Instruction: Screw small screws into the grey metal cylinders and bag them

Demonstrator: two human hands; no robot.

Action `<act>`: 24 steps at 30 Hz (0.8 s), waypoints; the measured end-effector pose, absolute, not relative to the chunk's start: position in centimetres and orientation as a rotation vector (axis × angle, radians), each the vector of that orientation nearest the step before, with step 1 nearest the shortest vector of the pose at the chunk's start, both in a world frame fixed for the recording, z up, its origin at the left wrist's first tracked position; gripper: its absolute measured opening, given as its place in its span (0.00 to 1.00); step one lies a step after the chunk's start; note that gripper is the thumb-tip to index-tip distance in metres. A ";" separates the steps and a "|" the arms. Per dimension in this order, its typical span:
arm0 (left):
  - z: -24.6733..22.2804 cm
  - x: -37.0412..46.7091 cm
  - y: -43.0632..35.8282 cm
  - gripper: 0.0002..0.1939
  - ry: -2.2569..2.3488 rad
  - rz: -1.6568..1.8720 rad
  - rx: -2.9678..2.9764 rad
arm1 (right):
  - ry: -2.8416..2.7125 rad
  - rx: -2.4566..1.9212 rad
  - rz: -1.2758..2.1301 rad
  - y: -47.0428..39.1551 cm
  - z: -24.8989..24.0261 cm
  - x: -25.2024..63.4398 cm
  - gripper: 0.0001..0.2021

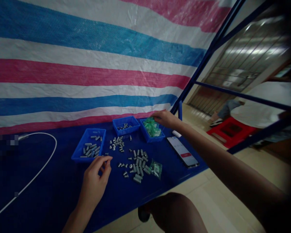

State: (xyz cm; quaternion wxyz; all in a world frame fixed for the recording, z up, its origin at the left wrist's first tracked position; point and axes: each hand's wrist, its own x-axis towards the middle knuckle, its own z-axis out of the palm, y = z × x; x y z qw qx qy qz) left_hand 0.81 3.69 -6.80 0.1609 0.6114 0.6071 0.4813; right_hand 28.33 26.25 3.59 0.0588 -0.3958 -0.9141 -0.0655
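My left hand (97, 176) is closed in a pinch near the front of the left blue tray (79, 145), which holds several metal cylinders; what lies between its fingertips is hidden. My right hand (165, 118) reaches over the right blue tray (150, 139), its bent fingertips at the green plastic packets (152, 127); whether they grip one is unclear. Between the hands lie a pile of small screws (117, 142) and loose metal cylinders (139, 163). A green packet (156, 169) rests beside the cylinders.
A middle blue tray (126, 125) holds small metal parts. The phone (183, 152) lies at the table's right edge near a white object (176, 133). A white cable (45, 165) curves across the left. Behind stands a striped sheet (87, 74); a person sits on a red stool (230, 131) at right.
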 end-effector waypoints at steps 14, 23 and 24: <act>-7.2 0.9 3.9 0.10 1.744 1.379 1.670 | -2.809 -1.328 0.008 29.3 2.9 29.7 0.11; -6.8 0.7 3.7 0.09 1.747 1.405 1.700 | -2.616 -1.317 -0.244 26.6 2.3 29.7 0.18; -6.8 0.7 3.7 0.09 1.749 1.417 1.704 | -2.602 -1.329 -0.245 26.6 1.9 29.8 0.19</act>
